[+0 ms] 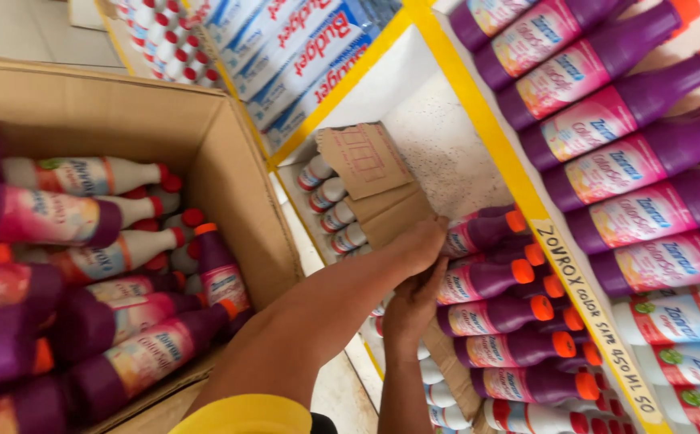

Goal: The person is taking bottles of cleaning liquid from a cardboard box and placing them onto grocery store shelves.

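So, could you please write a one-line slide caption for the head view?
Both hands reach into a yellow-edged shelf, pushing purple bottles beside a cardboard divider.

My two bare forearms enter from the lower edge. My left hand [421, 245] and right hand [411, 304] wear no gloves, rings or watch. A bright yellow short sleeve [245, 414] covers my left upper arm, beside a dark garment edge.

Counts on the shelf and in the box

Two hands, left [411, 304] and right [418, 245]; one cardboard box [229, 153]; one cardboard sheet [370, 173]; six purple bottles [491, 317] beside the hands; seven larger purple bottles [607, 120] on the shelf above.
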